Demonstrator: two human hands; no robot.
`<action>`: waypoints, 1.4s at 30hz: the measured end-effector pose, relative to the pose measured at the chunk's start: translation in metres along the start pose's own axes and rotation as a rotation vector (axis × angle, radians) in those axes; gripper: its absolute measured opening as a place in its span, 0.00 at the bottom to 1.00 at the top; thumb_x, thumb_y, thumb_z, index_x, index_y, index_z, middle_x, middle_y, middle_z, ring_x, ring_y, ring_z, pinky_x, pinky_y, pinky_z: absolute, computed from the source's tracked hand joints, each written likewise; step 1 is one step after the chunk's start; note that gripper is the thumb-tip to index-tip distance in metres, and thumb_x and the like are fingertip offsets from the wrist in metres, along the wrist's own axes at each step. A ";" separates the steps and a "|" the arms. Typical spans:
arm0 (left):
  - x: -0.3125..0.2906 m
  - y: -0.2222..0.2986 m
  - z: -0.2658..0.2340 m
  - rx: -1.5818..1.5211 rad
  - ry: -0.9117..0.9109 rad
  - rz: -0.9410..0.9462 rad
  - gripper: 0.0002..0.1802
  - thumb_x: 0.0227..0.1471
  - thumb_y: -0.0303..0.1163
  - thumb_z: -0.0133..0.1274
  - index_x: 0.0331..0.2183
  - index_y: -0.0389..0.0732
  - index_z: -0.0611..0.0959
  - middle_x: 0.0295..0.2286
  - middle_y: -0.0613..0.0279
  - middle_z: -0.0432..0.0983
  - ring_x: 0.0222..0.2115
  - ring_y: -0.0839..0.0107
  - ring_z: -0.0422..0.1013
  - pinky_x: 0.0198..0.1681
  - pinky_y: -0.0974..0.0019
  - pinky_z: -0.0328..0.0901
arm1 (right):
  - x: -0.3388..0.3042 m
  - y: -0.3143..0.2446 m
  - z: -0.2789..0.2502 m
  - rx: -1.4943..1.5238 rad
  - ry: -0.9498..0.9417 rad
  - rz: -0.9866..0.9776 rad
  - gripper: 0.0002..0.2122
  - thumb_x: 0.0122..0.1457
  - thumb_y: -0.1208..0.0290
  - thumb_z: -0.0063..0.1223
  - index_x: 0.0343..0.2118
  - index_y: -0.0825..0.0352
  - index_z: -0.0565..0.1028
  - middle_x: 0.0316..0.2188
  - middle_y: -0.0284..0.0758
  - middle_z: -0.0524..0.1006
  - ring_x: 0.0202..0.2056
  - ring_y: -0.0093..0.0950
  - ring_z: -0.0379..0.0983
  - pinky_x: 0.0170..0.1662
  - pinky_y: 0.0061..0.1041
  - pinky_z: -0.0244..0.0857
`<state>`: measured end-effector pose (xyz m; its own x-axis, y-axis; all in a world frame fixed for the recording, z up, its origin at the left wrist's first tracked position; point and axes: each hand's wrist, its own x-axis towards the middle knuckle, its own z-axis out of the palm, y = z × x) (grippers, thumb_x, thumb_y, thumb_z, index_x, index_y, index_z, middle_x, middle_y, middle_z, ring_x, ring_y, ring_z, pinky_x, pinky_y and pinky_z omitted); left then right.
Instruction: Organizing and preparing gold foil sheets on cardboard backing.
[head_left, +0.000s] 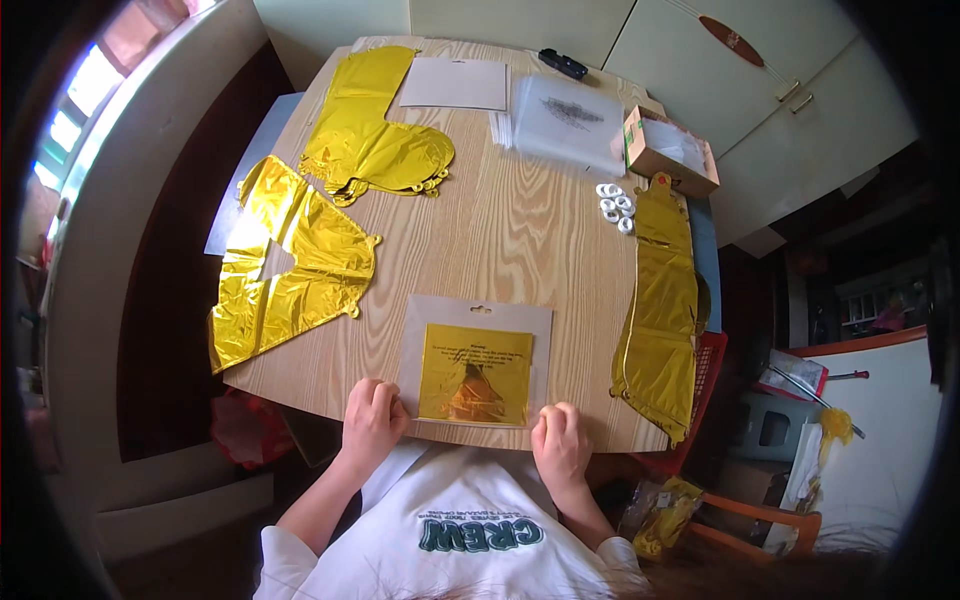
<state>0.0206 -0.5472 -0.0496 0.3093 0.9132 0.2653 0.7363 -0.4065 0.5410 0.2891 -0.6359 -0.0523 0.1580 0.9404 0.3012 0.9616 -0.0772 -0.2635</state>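
Observation:
A flat package [478, 372] lies at the table's near edge: a pale backing card with a hang hole at its top and a folded gold foil balloon on it, printed with dark text. It seems to be in a clear sleeve. My left hand [374, 420] is closed at the package's lower left corner. At the lower right corner, my right hand [562, 440] is closed in the same way. Both seem to pinch the lower edge between thumb and fingers; the exact grip is partly hidden.
Gold foil balloons lie flat at the far left [365, 130], left [300, 275] and right [660, 300]. Behind are pale cards [455, 84], clear sleeves [570, 120], a black object [563, 64] and a cardboard box [665, 155]. Small white rolls [613, 205] sit near the right balloons.

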 end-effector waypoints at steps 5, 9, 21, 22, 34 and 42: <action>0.002 0.015 -0.013 0.140 0.047 0.200 0.20 0.38 0.20 0.54 0.40 0.38 0.77 0.41 0.52 0.72 0.46 0.52 0.69 0.50 0.53 0.63 | -0.010 0.003 -0.003 0.134 0.028 -0.044 0.15 0.51 0.80 0.54 0.44 0.63 0.77 0.38 0.34 0.73 0.36 0.35 0.74 0.35 0.33 0.70; -0.002 0.047 -0.003 0.090 -0.253 0.406 0.31 0.45 0.32 0.55 0.54 0.38 0.73 0.55 0.52 0.66 0.60 0.55 0.60 0.61 0.52 0.53 | -0.002 -0.020 -0.016 0.121 -0.032 -0.297 0.18 0.56 0.73 0.51 0.51 0.64 0.75 0.47 0.31 0.75 0.44 0.28 0.73 0.44 0.33 0.67; -0.014 0.040 0.005 0.227 -0.451 0.283 0.39 0.52 0.50 0.50 0.59 0.34 0.67 0.60 0.45 0.59 0.63 0.51 0.53 0.66 0.50 0.45 | -0.013 -0.015 0.012 0.180 -0.170 -0.304 0.19 0.59 0.75 0.43 0.53 0.68 0.74 0.56 0.38 0.73 0.59 0.34 0.67 0.63 0.37 0.56; -0.015 0.038 0.003 0.237 -0.463 0.270 0.39 0.53 0.50 0.49 0.59 0.34 0.67 0.60 0.45 0.59 0.63 0.51 0.53 0.66 0.50 0.45 | -0.014 -0.014 0.012 0.168 -0.149 -0.290 0.18 0.59 0.75 0.43 0.52 0.68 0.74 0.55 0.38 0.73 0.58 0.34 0.67 0.63 0.37 0.56; -0.021 0.013 -0.015 0.376 -0.436 0.192 0.47 0.53 0.60 0.47 0.59 0.30 0.65 0.60 0.43 0.58 0.64 0.50 0.52 0.66 0.46 0.44 | -0.012 0.003 -0.003 0.044 -0.127 -0.267 0.17 0.59 0.75 0.43 0.51 0.66 0.76 0.51 0.38 0.77 0.55 0.33 0.71 0.62 0.42 0.56; 0.022 0.041 -0.013 0.296 -0.281 0.255 0.35 0.53 0.43 0.53 0.57 0.31 0.68 0.60 0.45 0.58 0.63 0.51 0.52 0.65 0.46 0.45 | 0.031 -0.006 -0.010 0.103 -0.076 -0.288 0.17 0.58 0.73 0.45 0.50 0.70 0.75 0.51 0.41 0.75 0.57 0.36 0.68 0.63 0.42 0.55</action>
<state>0.0497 -0.5436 -0.0114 0.6226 0.7745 0.1120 0.7430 -0.6300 0.2259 0.2901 -0.6097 -0.0322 -0.1386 0.9412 0.3082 0.9358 0.2263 -0.2701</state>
